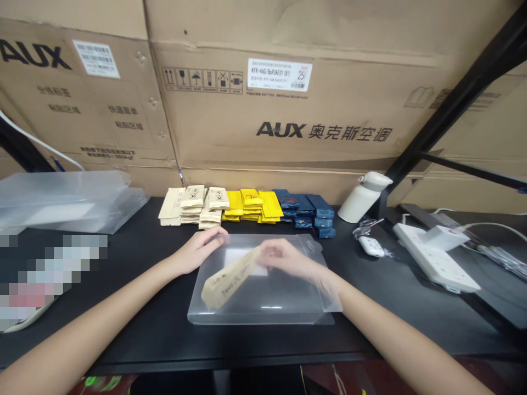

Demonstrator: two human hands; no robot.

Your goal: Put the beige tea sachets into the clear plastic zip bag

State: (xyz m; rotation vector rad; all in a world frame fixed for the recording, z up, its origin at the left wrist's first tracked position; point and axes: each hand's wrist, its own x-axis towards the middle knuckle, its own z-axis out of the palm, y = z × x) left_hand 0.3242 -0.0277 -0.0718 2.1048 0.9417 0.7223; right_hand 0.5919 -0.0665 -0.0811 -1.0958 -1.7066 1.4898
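Note:
A clear plastic box [263, 304] lies flat on the black table in front of me. My right hand [288, 259] is inside it, seen through the plastic, with fingers pinched on a long beige packet [228, 278] that slants toward the lower left. My left hand [201, 248] rests on the box's upper left edge, fingers curled over the rim. Behind the box lie stacks of beige packets [193, 206], yellow packets [251, 206] and blue packets [307, 213].
Large cardboard cartons [288, 109] wall off the back. A pile of clear plastic boxes [66, 200] sits at left. To the right stand a white bottle [364, 196], keys with a white fob [370, 244], a white power strip [434, 257] and a black shelf frame [453, 104].

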